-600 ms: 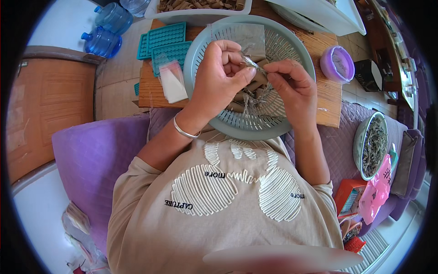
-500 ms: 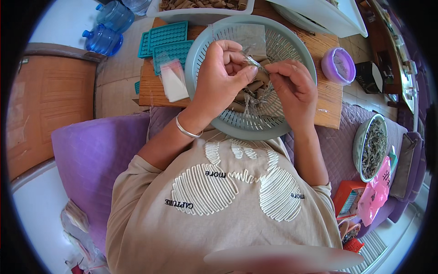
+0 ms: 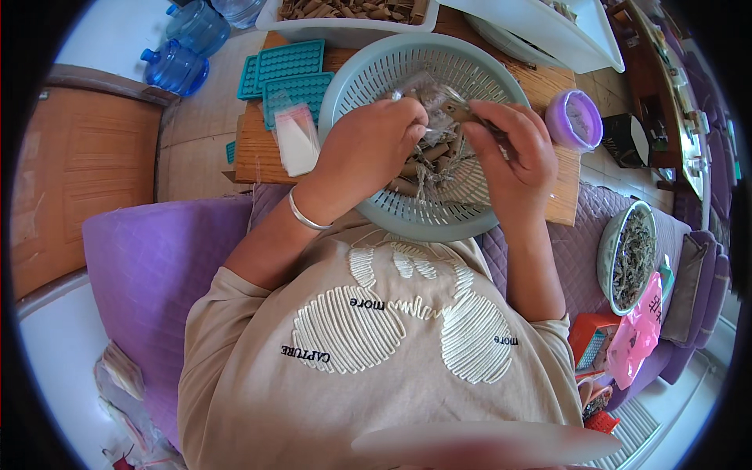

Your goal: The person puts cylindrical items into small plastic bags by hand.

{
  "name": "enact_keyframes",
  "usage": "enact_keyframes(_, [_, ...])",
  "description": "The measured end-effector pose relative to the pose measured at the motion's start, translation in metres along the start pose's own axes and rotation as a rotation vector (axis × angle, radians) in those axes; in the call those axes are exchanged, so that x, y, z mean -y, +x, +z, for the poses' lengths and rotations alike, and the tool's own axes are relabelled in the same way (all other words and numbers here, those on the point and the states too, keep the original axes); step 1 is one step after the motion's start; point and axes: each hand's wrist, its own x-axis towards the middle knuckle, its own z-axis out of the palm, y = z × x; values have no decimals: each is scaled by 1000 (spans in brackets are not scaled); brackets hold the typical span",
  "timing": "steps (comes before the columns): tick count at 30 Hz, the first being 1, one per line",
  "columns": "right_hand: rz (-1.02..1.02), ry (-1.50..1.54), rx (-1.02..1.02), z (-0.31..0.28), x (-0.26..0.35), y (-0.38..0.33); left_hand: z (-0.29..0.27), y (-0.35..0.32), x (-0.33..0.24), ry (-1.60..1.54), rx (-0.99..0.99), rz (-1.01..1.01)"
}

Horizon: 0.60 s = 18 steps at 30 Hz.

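Observation:
Both hands work over a pale green perforated basket on a low wooden table. My left hand, with a silver bangle at the wrist, pinches a small clear plastic bag. Facing it, my right hand holds a brown paper roll at the bag's mouth. More brown rolls lie piled in the basket under my fingers.
Teal moulded trays and a stack of clear bags lie left of the basket. A purple lidded tub stands to the right. White trays sit behind. Blue water bottles, a bowl of dark strips and purple cushions surround me.
Both hands have stayed over the basket; the fingers have shifted slightly around the bag and the roll.

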Motion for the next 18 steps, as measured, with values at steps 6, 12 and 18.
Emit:
enact_keyframes(6, [-279, -179, 59, 13, 4, 9, -4, -8, -11, 172, -118, 142])
enact_keyframes(12, [-181, -225, 142, 13, 10, 5, -2, -9, -8, 149, -207, 155])
enact_keyframes(18, [-129, -212, 211, 13, 16, 7, 5, -11, 2, 230, -324, 224])
